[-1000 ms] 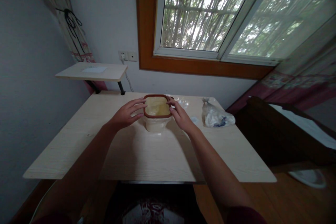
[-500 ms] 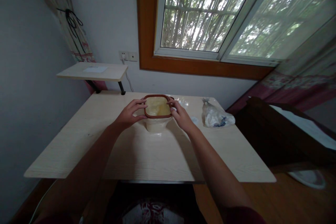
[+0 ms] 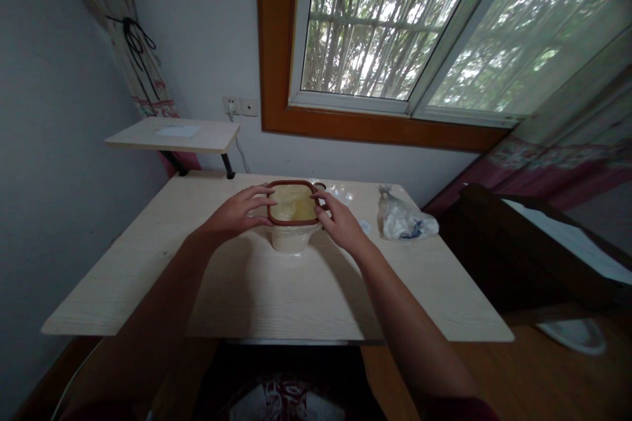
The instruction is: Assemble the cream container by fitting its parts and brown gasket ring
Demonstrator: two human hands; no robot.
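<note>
Plastic tub [image 3: 292,235] stands between left hand [image 3: 237,216] and right hand [image 3: 342,225] (both touching).

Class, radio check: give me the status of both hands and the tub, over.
Left hand at tub's left rim; right hand at its right corner. Tub upright on table. Plastic bag off to right, apart from tub.

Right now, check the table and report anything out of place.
One thing stands out: a crumpled clear plastic bag lies bunched on the pale wooden table, right of the square translucent plastic tub with a brown rim. It looks loose rather than folded, with something blue inside. No spill shows.
</note>
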